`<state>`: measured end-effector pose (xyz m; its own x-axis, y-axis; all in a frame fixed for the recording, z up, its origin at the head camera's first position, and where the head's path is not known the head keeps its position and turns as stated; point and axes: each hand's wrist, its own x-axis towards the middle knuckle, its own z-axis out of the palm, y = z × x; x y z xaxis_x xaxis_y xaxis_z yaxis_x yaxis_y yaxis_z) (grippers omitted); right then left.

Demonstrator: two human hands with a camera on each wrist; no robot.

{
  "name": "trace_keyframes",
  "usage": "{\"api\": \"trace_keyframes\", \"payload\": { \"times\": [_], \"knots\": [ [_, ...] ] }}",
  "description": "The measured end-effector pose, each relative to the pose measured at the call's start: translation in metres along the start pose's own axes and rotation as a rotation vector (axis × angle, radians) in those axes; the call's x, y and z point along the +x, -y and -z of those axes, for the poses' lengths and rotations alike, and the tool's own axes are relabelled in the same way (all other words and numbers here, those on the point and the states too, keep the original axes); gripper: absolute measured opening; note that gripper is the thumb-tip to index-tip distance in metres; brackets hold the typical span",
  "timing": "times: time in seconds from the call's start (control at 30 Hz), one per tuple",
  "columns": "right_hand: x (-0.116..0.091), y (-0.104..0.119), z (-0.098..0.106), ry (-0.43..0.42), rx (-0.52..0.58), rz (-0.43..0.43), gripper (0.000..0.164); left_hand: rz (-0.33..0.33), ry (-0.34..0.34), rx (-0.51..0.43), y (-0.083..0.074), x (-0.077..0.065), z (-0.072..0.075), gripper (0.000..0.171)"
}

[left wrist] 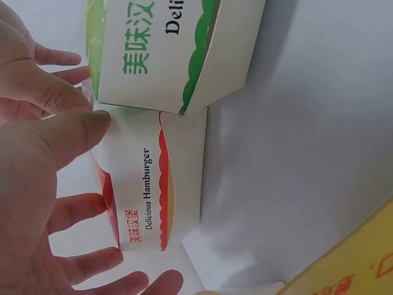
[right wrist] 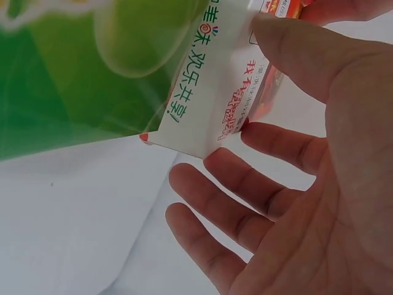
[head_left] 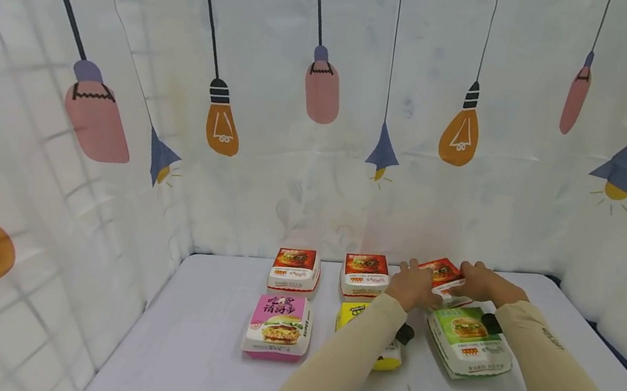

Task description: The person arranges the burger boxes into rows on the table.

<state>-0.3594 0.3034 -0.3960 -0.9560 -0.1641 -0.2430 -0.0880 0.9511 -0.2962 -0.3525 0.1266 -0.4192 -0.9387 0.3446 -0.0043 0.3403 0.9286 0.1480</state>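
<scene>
At the back right of the table, both hands hold one red-topped hamburger box (head_left: 440, 268) between them. My left hand (head_left: 413, 287) grips its left side, thumb at the near top edge and fingers spread along the top, as the left wrist view shows. From the other side my right hand (head_left: 478, 283) grips the box's right end, thumb on its near face and fingers around the corner. In the head view the box sits slightly turned, its near face partly hidden. A green hamburger box (head_left: 469, 331) lies just in front of it, below the right wrist.
Two more red-topped boxes, one further left (head_left: 293, 270) and one nearer (head_left: 364, 276), stand along the back. In front are a pink box (head_left: 278, 328) and a yellow box (head_left: 388, 358) partly covered by the left forearm. A lamp-patterned curtain (head_left: 326, 190) hangs behind the white table (head_left: 197, 339).
</scene>
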Motion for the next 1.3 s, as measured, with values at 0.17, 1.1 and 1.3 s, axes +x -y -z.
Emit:
{"api": "trace_keyframes", "payload": {
  "times": [0.17,1.1,1.3],
  "knots": [
    [0.000,0.000,0.001,0.017,-0.003,-0.025,0.062,-0.004,0.018,-0.008,0.003,-0.003,0.003,0.044],
    [-0.003,0.005,0.002,0.005,-0.012,-0.056,0.055,-0.028,-0.046,0.015,0.011,0.003,0.000,0.032],
    [-0.013,-0.005,0.006,-0.005,-0.025,-0.061,0.061,-0.043,-0.055,0.093,-0.002,-0.007,0.009,0.047]
  ]
}}
